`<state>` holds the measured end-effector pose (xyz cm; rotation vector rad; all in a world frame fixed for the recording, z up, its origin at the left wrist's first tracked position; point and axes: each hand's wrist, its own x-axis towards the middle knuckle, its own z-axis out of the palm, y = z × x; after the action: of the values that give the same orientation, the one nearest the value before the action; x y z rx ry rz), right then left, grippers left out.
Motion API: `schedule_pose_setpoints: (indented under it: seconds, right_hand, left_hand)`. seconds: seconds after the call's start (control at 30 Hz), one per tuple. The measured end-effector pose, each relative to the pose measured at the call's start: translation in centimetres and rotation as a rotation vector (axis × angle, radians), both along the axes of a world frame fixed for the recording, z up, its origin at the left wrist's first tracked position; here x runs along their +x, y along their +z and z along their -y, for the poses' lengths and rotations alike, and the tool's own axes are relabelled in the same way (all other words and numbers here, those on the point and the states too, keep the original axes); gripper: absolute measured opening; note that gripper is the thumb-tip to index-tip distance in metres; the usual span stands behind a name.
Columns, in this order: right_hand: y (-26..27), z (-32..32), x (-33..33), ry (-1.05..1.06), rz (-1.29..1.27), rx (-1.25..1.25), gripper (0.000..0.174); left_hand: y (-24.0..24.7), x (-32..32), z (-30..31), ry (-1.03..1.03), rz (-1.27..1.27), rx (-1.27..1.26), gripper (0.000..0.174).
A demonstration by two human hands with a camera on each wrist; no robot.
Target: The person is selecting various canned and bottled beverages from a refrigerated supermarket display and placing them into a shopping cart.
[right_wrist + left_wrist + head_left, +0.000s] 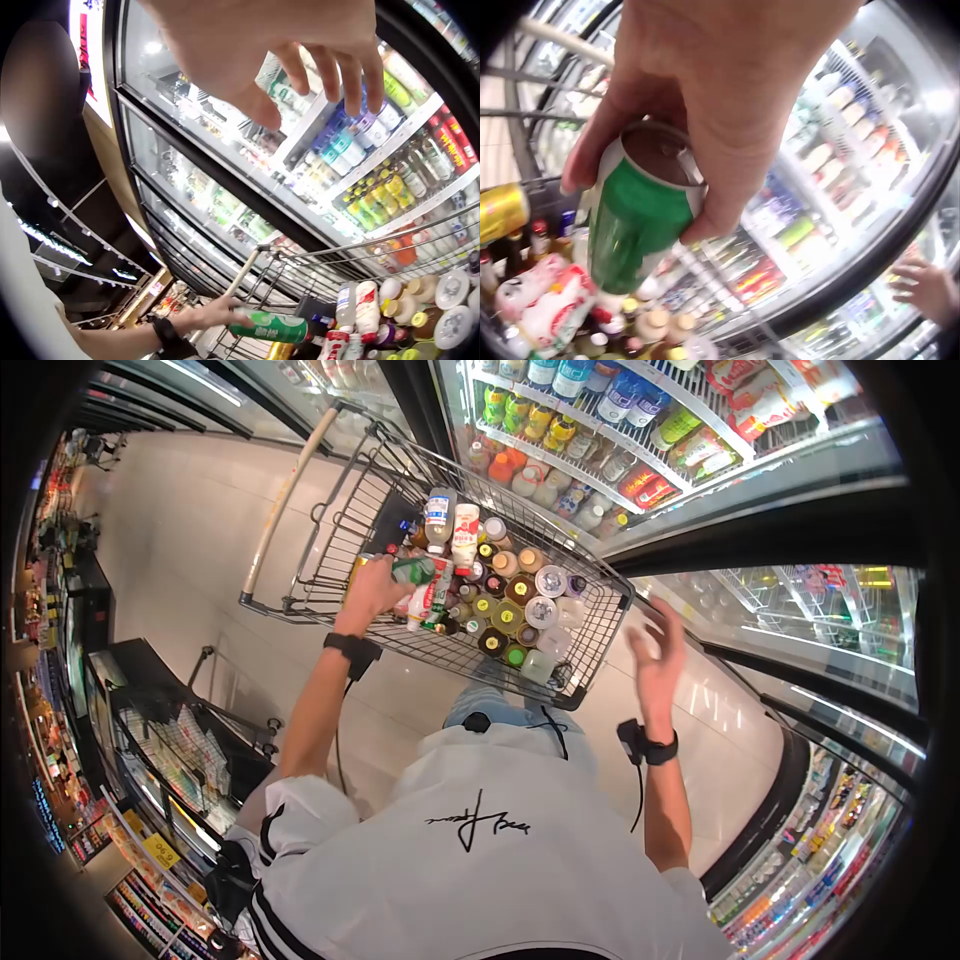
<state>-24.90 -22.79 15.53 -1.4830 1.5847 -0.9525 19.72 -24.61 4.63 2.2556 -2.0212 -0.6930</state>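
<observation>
My left hand (pixel 370 595) grips a green drink can (pixel 641 232) near its top end, thumb and fingers on either side of the rim. The can is over the handle end of a wire shopping cart (pixel 630 595), tilted in the left wrist view. Below and beside it in the cart are many bottles and jars, among them a white bottle with red print (pixel 465 530) and a clear bottle with a blue label (pixel 438 512). My right hand (pixel 660 655) is beyond the cart's other end, fingers spread and holding nothing.
A glass-door fridge with shelves of drink bottles (pixel 620 400) stands open along the cart's far side. The cart's pale handle (pixel 285 510) is at the left. A dark rack (pixel 165 730) stands at the lower left, with tiled floor (pixel 190 540) between.
</observation>
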Motion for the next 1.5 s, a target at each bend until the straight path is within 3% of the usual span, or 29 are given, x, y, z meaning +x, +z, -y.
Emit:
schedule_pose_setpoints:
  seconds: [0.03, 0.1, 0.17, 0.2, 0.27, 0.3, 0.37, 0.4, 0.43, 0.5, 0.53, 0.6, 0.7, 0.93, 1.07, 1.1, 1.13, 1.17, 1.23, 1.27, 1.4, 1.5]
  right_hand:
    - [0.1, 0.1, 1.6, 0.083, 0.038, -0.028, 0.063]
    - [2.2, 0.6, 4.6, 0.329, 0.023, -0.172, 0.075]
    - [3.9, 0.6, 6.5, 0.552, 0.178, -0.091, 0.085]
    - [4.7, 0.1, 7.1, 0.540, 0.176, -0.109, 0.085]
    - [6.2, -0.5, 7.6, 0.852, 0.414, 0.237, 0.091]
    - [6.9, -1.0, 7.2, 0.840, 0.409, 0.217, 0.091]
    - [8.5, -2.5, 6.2, 0.799, 0.764, 0.524, 0.088]
    - [10.2, -3.4, 6.0, 0.674, 0.924, 0.575, 0.090]
    - [10.6, -4.1, 5.3, 0.653, 0.916, 0.559, 0.090]
    - [11.2, -5.1, 4.0, 0.528, 1.199, 0.533, 0.082]
    - [11.5, -5.8, 3.6, 0.460, 1.186, 0.453, 0.077]
    - [12.1, -6.5, 2.7, 0.444, 1.166, 0.411, 0.075]
    - [12.5, -7.4, 2.0, 0.437, 1.152, 0.333, 0.071]
    - [12.8, -8.7, 1.5, 0.345, 1.175, 0.360, 0.066]
    - [12.5, -8.7, 1.2, 0.351, 1.206, 0.365, 0.065]
    - [12.5, -8.6, 1.2, 0.351, 1.207, 0.365, 0.065]
    - [12.5, -8.6, 1.3, 0.287, 1.048, 0.293, 0.069]
    - [12.5, -8.5, 1.3, 0.223, 0.888, 0.222, 0.073]
    - [12.9, -8.3, 1.0, 0.219, 0.935, 0.208, 0.081]
    - [13.2, -8.3, 0.8, 0.215, 0.981, 0.197, 0.090]
    - [14.4, -8.5, 0.9, 0.217, 0.923, 0.159, 0.096]
    - [14.1, -8.7, 1.2, 0.200, 0.721, -0.019, 0.099]
  left_hand:
    - [5.1, -1.4, 0.2, -0.015, 0.016, -0.011, 0.055]
    - [15.8, -5.1, 0.3, -0.017, -0.362, 0.230, 0.050]
    - [19.8, -6.3, 0.2, -0.409, -0.399, 0.038, 0.056]
    - [22.4, -7.5, 0.3, -0.425, -0.392, 0.025, 0.056]
    - [26.5, -10.9, 0.4, -0.483, -0.728, 0.105, 0.052]
    - [26.8, -12.6, 0.3, -0.504, -0.723, 0.096, 0.052]
    - [26.7, -15.6, 0.7, -0.260, -1.115, 0.037, 0.044]
    - [25.7, -16.5, 1.2, -0.178, -1.156, 0.079, 0.034]
    - [24.3, -18.2, 1.3, -0.198, -1.293, -0.038, 0.032]
    - [23.4, -21.6, 0.8, -0.143, -1.444, -0.104, 0.059]
    - [23.5, -23.3, 0.1, -0.166, -1.452, -0.089, 0.059]
    - [23.7, -26.2, -1.6, 0.112, -1.686, 0.109, 0.072]
    - [23.7, -28.2, -2.3, 0.087, -1.901, 0.315, 0.079]
    - [24.4, -29.7, -2.5, 0.208, -1.810, 0.369, 0.086]
    - [23.8, -29.4, -2.5, 0.126, -1.831, 0.387, 0.077]
    - [24.1, -29.6, -2.4, 0.150, -1.761, 0.229, 0.071]
    - [24.3, -29.7, -2.4, 0.171, -1.685, 0.075, 0.064]
    - [24.2, -29.7, -2.5, 0.171, -1.684, 0.075, 0.064]
    - [24.1, -29.5, -2.7, 0.094, -1.498, -0.199, 0.050]
    - [24.3, -29.7, -2.7, 0.094, -1.498, -0.200, 0.050]
    - [24.0, -29.6, -2.0, 0.080, -1.569, -0.021, 0.050]
    - [23.3, -29.9, -2.0, 0.139, -1.730, 0.159, 0.056]
